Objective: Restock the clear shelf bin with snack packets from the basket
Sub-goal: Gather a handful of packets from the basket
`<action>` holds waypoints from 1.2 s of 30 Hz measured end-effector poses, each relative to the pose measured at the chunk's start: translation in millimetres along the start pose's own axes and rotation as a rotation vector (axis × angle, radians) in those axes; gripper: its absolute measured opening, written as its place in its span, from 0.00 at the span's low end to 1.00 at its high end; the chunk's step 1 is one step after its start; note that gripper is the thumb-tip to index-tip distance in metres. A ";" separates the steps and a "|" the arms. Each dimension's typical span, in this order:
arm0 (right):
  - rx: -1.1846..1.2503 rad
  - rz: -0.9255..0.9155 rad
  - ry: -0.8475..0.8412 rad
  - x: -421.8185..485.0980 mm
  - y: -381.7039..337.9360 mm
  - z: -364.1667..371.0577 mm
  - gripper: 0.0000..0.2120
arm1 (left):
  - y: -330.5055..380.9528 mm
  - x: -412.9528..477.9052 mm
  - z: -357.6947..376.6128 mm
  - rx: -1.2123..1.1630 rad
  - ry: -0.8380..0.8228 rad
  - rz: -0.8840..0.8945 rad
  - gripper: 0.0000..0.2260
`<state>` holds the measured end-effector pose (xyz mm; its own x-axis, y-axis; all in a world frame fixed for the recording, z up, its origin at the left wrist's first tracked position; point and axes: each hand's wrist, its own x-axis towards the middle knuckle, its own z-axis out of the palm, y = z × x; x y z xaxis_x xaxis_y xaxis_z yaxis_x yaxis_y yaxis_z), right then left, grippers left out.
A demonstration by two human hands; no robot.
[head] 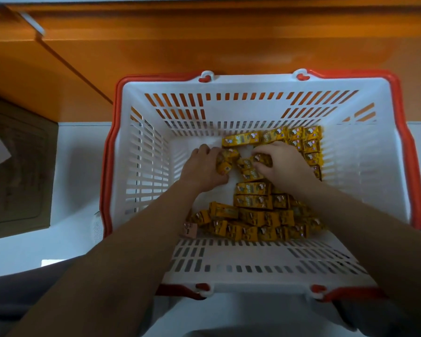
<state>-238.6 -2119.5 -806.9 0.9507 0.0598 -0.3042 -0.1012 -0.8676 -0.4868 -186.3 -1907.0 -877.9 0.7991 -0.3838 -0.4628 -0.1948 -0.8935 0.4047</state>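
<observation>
A white slotted basket [141, 152] with an orange-red rim stands on the pale floor below me. Several small yellow snack packets [253, 217] lie on its bottom, mostly at the right and near side. Both my arms reach down into it. My left hand [202, 166] grips a few yellow packets [225, 161] with curled fingers. Just to its right, my right hand [282, 164] pinches another yellow packet [263, 159] between thumb and fingers. A single pink packet [188, 229] lies at the pile's near-left corner. The clear shelf bin is not in view.
An orange wall or cabinet front [204, 45] rises right behind the basket. A brown cardboard box [15, 166] sits on the floor at the left. Orange handles [408, 152] lie folded along the basket's rim.
</observation>
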 end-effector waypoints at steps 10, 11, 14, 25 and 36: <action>0.226 0.021 0.006 5.0 -7.7 -32.4 0.12 | -4.0 -10.0 -40.7 -0.430 -0.227 -0.266 0.24; 0.290 0.050 0.007 5.2 -9.9 -40.0 0.11 | -0.4 -14.7 -50.2 -0.483 -0.227 -0.268 0.21; 0.496 0.120 0.043 -0.6 -22.9 -65.8 0.07 | 16.9 -37.3 -83.9 -0.646 -0.194 -0.268 0.15; 0.784 0.099 0.204 -73.5 -125.0 -203.6 0.07 | 109.3 -164.6 -236.0 -0.895 -0.032 -0.137 0.23; 1.205 0.018 0.471 -146.2 -220.7 -267.1 0.07 | 186.4 -244.4 -302.7 -1.403 0.402 0.169 0.21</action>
<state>-276.9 -2068.7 -436.4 0.9325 -0.3398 -0.1223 -0.0796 0.1369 -0.9874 -245.7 -1909.1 -450.6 0.9702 -0.1595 -0.1824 0.2125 0.1983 0.9568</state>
